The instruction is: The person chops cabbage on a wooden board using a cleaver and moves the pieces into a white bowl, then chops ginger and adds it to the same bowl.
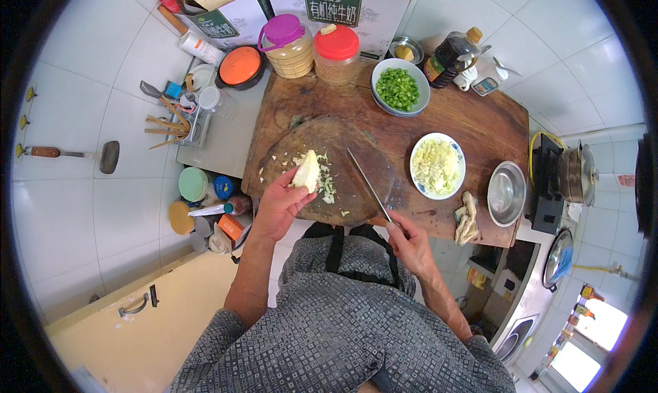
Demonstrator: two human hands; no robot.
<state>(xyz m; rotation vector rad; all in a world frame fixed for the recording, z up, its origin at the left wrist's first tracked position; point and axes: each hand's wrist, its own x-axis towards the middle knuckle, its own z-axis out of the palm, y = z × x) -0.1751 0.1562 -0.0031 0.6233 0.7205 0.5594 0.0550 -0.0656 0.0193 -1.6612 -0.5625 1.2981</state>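
My left hand (pixel 279 208) grips a pale wedge of cabbage (pixel 308 173) above the left part of a round wooden chopping board (pixel 329 131). Chopped cabbage bits (pixel 328 185) lie scattered on the board under and beside it. In my right hand (pixel 409 239) is the handle of a kitchen knife (pixel 366 179), its blade slanting up and left over the board's right part, apart from the cabbage. A white plate with a blue-patterned rim (pixel 413 163) stands to the right, heaped with finely chopped cabbage (pixel 435 166).
Chopped green vegetable fills a bowl (pixel 378 102) at the back of the wooden table (pixel 473 120). A crumpled cloth (pixel 466 219) and metal basin (pixel 507 193) sit at right. Lidded jars (pixel 336 54) and a dark sauce bottle (pixel 455 51) line the back; a chopstick holder (pixel 193 133) stands left.
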